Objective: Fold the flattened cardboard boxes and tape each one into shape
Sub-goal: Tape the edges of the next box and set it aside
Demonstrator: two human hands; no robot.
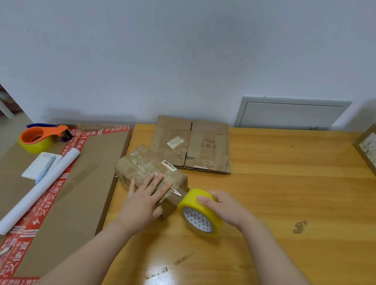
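Currently, I judge slip to be the main hazard: the smooth yellow-brown wooden table gives little grip, so a hard pull could drag the work. The flattened brown cardboard box lies at the back, not yet folded. Just in front of it, near the table's left edge, sits the folded, tape-wrapped brown cardboard box, joined to the yellow roll of clear packing tape. The left hand lies flat, fingers straight, pressing the box top; if that pressure drops, the box may move. The right hand grips the roll, fingers curled over it; a twist here could wrinkle the short clear tape strip or lay it skewed. The folded box's long axis runs diagonally, far-left to near-right, its near-right end pointing at the roll.
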